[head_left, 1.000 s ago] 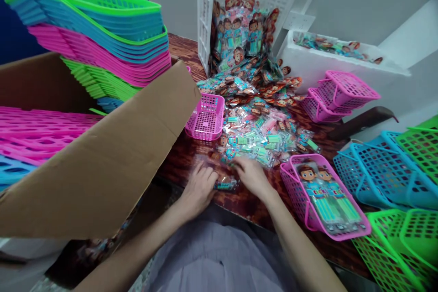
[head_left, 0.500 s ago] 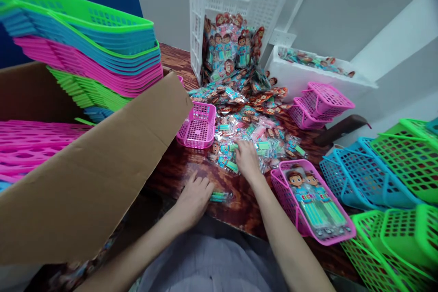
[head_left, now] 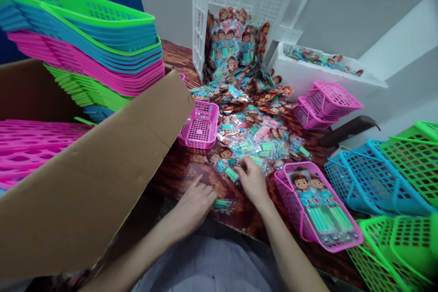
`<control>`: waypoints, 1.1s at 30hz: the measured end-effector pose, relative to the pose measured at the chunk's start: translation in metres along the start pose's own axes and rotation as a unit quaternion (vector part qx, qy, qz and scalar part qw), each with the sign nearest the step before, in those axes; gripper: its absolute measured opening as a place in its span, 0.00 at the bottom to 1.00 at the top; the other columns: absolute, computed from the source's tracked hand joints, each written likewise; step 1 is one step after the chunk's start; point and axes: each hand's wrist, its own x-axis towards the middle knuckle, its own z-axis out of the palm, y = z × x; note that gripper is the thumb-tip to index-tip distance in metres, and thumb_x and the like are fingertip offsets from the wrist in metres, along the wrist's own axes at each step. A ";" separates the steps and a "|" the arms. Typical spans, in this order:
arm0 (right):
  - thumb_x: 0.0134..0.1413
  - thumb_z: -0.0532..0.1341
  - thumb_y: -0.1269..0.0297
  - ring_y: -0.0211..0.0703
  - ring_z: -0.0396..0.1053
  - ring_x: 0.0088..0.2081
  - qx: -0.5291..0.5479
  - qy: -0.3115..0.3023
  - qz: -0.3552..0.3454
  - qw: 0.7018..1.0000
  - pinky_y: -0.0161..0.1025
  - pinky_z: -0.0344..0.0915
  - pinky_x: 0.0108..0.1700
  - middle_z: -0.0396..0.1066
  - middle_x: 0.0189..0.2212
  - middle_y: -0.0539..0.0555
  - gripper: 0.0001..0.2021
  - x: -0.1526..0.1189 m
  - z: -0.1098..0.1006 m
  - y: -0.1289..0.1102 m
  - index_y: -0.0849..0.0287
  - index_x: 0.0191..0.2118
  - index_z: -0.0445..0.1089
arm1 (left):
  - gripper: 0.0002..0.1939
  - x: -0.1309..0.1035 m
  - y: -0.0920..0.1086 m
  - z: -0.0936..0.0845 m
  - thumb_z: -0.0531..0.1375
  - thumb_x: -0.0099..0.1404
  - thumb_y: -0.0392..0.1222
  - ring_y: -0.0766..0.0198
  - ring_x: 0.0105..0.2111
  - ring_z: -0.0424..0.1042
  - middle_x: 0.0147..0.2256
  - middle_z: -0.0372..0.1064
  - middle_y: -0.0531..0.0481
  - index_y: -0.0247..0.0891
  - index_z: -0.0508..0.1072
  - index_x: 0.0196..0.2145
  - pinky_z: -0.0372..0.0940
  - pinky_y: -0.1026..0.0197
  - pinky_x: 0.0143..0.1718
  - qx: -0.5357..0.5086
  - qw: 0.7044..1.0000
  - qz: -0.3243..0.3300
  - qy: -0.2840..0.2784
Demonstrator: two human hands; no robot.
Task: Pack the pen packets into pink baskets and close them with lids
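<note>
My left hand [head_left: 196, 202] lies palm down near the table's front edge, fingers loosely stretched out. Under it is a flat clear packet, whose green-striped end [head_left: 224, 203] sticks out on the right. My right hand [head_left: 253, 181] has thumb and fingers pinched at the corner of another clear packet [head_left: 228, 168] with a cartoon head and green strips. Beyond it spreads a heap of similar packets [head_left: 253, 132]. Right of my right arm stands a pink basket [head_left: 290, 200] holding packets with two cartoon figures on top.
An open cardboard box [head_left: 112, 164] with stacked coloured baskets [head_left: 102, 61] fills the left. A pink basket [head_left: 199, 130] stands beside it. Behind are a white crate [head_left: 200, 23] and a white foam box [head_left: 285, 68]. Blue baskets [head_left: 362, 178] and green baskets [head_left: 386, 242] line the right.
My right hand has come back from the heap toward me, and the packet at its fingertips has shifted. My left hand stays about where it was.
</note>
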 end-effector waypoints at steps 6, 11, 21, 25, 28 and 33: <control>0.49 0.66 0.71 0.52 0.64 0.48 -0.042 -0.083 0.024 0.995 0.45 0.60 0.50 0.69 0.43 0.57 0.05 -0.006 0.021 -0.016 0.57 0.34 0.72 | 0.06 0.002 -0.002 0.008 0.57 0.66 0.32 0.58 0.41 0.69 0.36 0.71 0.52 0.40 0.70 0.38 0.49 0.44 0.65 0.003 1.000 0.005 0.012; 0.54 0.65 0.67 0.57 0.61 0.53 -0.164 -0.129 -0.007 0.978 0.49 0.61 0.52 0.66 0.48 0.61 0.13 -0.017 0.021 -0.029 0.55 0.47 0.74 | 0.08 -0.005 -0.001 0.009 0.57 0.67 0.32 0.59 0.45 0.69 0.41 0.72 0.52 0.41 0.70 0.42 0.46 0.43 0.67 -0.006 1.000 0.005 0.027; 0.47 0.62 0.75 0.50 0.70 0.52 0.083 -0.142 0.016 0.986 0.44 0.65 0.54 0.70 0.51 0.57 0.47 -0.037 0.018 -0.033 0.53 0.72 0.43 | 0.02 -0.003 0.001 0.006 0.59 0.64 0.33 0.43 0.71 0.37 0.70 0.41 0.35 0.36 0.69 0.33 0.38 0.34 0.67 0.013 0.991 0.037 0.125; 0.48 0.59 0.74 0.51 0.70 0.54 0.120 -0.207 -0.007 0.971 0.45 0.63 0.56 0.73 0.52 0.59 0.33 -0.047 0.015 -0.037 0.59 0.63 0.63 | 0.02 -0.001 0.000 0.005 0.60 0.64 0.35 0.44 0.67 0.50 0.65 0.54 0.35 0.37 0.71 0.36 0.34 0.29 0.67 0.031 0.992 0.054 0.113; 0.52 0.58 0.72 0.48 0.73 0.47 0.178 -0.295 -0.020 0.939 0.40 0.65 0.50 0.78 0.43 0.54 0.16 -0.038 0.011 -0.031 0.58 0.45 0.77 | 0.04 0.001 0.000 0.004 0.58 0.66 0.35 0.51 0.50 0.70 0.46 0.71 0.43 0.38 0.72 0.38 0.38 0.29 0.66 0.047 0.996 0.030 0.067; 0.52 0.62 0.66 0.43 0.72 0.35 0.239 -0.313 0.044 0.918 0.36 0.65 0.39 0.77 0.31 0.50 0.07 -0.012 0.006 -0.017 0.60 0.35 0.77 | 0.17 -0.002 0.001 0.010 0.56 0.63 0.28 0.55 0.45 0.70 0.43 0.71 0.45 0.35 0.68 0.50 0.55 0.42 0.63 0.015 1.000 -0.001 0.027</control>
